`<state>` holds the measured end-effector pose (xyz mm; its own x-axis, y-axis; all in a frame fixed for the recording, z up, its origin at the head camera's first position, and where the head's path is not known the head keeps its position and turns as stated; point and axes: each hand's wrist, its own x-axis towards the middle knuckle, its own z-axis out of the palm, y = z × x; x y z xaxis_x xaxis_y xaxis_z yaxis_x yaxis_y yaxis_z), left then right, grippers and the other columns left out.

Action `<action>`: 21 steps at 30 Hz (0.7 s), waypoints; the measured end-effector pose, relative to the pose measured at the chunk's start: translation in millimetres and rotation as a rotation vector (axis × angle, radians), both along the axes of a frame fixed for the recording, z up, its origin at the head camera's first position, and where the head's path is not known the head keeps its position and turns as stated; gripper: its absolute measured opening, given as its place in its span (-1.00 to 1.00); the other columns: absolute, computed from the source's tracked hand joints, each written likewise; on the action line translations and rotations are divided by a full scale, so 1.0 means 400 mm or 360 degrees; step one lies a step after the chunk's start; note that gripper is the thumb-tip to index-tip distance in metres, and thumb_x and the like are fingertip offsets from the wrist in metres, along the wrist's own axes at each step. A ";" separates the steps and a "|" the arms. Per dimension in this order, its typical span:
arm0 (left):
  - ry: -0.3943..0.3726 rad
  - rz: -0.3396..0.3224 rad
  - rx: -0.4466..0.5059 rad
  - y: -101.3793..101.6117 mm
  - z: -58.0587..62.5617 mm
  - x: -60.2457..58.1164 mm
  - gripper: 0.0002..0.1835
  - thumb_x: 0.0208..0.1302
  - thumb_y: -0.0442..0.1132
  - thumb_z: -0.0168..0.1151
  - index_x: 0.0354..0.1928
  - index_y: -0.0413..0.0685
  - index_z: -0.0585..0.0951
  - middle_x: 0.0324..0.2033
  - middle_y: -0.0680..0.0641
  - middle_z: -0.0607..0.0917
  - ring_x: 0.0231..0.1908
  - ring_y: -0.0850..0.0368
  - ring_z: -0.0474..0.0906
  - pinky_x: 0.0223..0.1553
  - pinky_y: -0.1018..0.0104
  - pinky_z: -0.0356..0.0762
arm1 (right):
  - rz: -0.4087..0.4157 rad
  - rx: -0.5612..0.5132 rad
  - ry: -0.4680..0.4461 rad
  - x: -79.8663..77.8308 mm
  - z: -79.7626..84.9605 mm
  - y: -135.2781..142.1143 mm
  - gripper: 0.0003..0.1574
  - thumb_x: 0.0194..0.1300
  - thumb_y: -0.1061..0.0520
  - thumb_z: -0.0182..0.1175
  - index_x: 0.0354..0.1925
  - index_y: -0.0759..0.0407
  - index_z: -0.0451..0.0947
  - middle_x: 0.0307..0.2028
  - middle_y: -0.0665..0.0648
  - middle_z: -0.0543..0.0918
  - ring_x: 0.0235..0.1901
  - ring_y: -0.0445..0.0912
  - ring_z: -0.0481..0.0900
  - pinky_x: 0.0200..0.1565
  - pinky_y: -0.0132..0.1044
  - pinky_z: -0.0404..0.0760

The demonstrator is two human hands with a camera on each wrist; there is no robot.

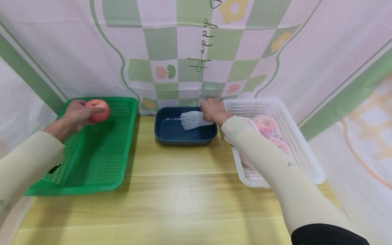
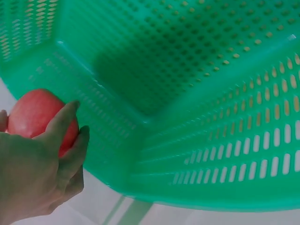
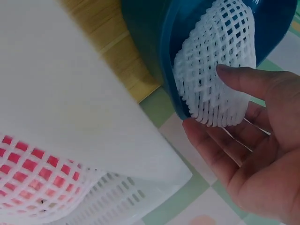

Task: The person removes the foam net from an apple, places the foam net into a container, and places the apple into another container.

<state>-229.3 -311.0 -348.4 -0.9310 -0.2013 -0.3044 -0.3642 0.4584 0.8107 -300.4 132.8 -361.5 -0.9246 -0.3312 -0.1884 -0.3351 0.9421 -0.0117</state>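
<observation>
In my left hand (image 1: 76, 114) I hold a bare red apple (image 1: 98, 111) above the far left part of the green basket (image 1: 128, 143). The left wrist view shows the fingers curled round the apple (image 2: 37, 117), over the basket's rim. My right hand (image 1: 214, 110) is at the right end of a dark blue tray (image 1: 166, 127). It pinches the end of a white foam fruit net (image 1: 191, 120), which lies flattened in that tray. From the right wrist, the thumb is on the net (image 3: 215, 70) and the fingers pass behind it.
Right of the tray stands a white basket (image 1: 303, 156) with several apples in foam nets (image 1: 266, 125), partly hidden by my right sleeve. All three containers rest on a wooden table (image 1: 183, 190). A patterned curtain (image 1: 196, 44) hangs close behind them.
</observation>
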 end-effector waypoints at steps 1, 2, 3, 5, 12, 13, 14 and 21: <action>-0.0012 0.0001 -0.0014 -0.005 -0.005 -0.002 -0.09 0.51 -0.13 0.26 0.59 -0.52 0.02 0.45 -0.45 0.22 -0.16 0.24 0.52 -0.15 0.42 0.77 | -0.0006 0.0005 -0.0002 0.000 0.001 0.001 -0.87 0.30 0.21 0.36 -0.38 0.12 0.60 -0.21 0.17 0.66 -0.18 0.11 0.61 -0.14 0.12 0.73; -0.0026 0.0000 -0.0026 -0.010 -0.010 -0.003 -0.09 0.51 -0.13 0.26 0.58 -0.53 0.02 0.45 -0.47 0.21 -0.16 0.25 0.51 -0.18 0.42 0.77 | -0.0010 0.0006 -0.0006 0.000 0.002 0.002 -0.86 0.29 0.19 0.40 -0.37 0.12 0.60 -0.21 0.17 0.66 -0.17 0.11 0.61 -0.13 0.12 0.73; -0.0038 -0.0002 -0.0042 -0.014 -0.015 -0.004 -0.09 0.50 -0.12 0.26 0.58 -0.53 0.03 0.46 -0.49 0.21 -0.15 0.23 0.51 -0.19 0.42 0.77 | -0.0011 0.0004 -0.0010 0.001 0.003 0.002 -0.83 0.26 0.17 0.45 -0.34 0.12 0.61 -0.20 0.17 0.67 -0.16 0.11 0.62 -0.12 0.12 0.73; -0.0060 -0.0005 -0.0063 -0.022 -0.027 -0.008 -0.08 0.50 -0.11 0.27 0.58 -0.54 0.02 0.47 -0.51 0.19 -0.07 0.13 0.52 -0.20 0.41 0.77 | -0.0008 0.0015 -0.0004 0.002 0.007 0.003 -0.75 0.21 0.10 0.54 -0.28 0.12 0.63 -0.18 0.16 0.68 -0.13 0.11 0.64 -0.10 0.12 0.73; -0.0112 0.0002 -0.0080 -0.050 -0.065 -0.016 -0.04 0.51 -0.09 0.24 0.57 -0.58 -0.06 0.48 -0.56 0.14 0.26 -0.23 0.40 -0.10 0.28 0.79 | 0.0073 0.0083 0.0045 0.011 0.045 0.002 -0.58 0.19 -0.08 0.59 -0.19 0.13 0.66 -0.16 0.16 0.71 -0.12 0.12 0.68 -0.11 0.08 0.72; -0.0118 -0.0005 -0.0078 -0.054 -0.068 -0.016 -0.03 0.52 -0.08 0.23 0.57 -0.58 -0.09 0.49 -0.57 0.11 0.29 -0.26 0.37 -0.09 0.27 0.78 | 0.0082 0.0085 0.0050 0.014 0.055 0.002 -0.57 0.20 -0.10 0.58 -0.16 0.14 0.68 -0.14 0.17 0.72 -0.11 0.13 0.69 -0.10 0.08 0.73; -0.0120 -0.0009 -0.0077 -0.057 -0.070 -0.016 -0.02 0.52 -0.08 0.22 0.57 -0.58 -0.12 0.50 -0.58 0.09 0.30 -0.27 0.36 -0.09 0.27 0.79 | 0.0085 0.0081 0.0050 0.017 0.065 0.003 -0.55 0.21 -0.12 0.57 -0.12 0.14 0.71 -0.10 0.18 0.74 -0.08 0.14 0.70 -0.07 0.09 0.73; -0.0166 -0.0059 -0.0077 -0.067 -0.076 -0.003 0.02 0.55 -0.06 0.16 0.54 -0.64 -0.24 0.48 -0.64 0.02 0.30 -0.29 0.34 -0.06 0.30 0.78 | 0.0145 0.0066 0.0025 0.051 0.132 0.018 -0.39 0.34 -0.21 0.45 0.14 0.17 0.72 0.12 0.21 0.76 0.10 0.19 0.70 0.27 0.35 0.52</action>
<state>-230.5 -337.8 -378.9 -0.9018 -0.1841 -0.3910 -0.4277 0.5107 0.7459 -279.9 139.9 -308.6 -0.8939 -0.4064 -0.1893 -0.4194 0.9072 0.0326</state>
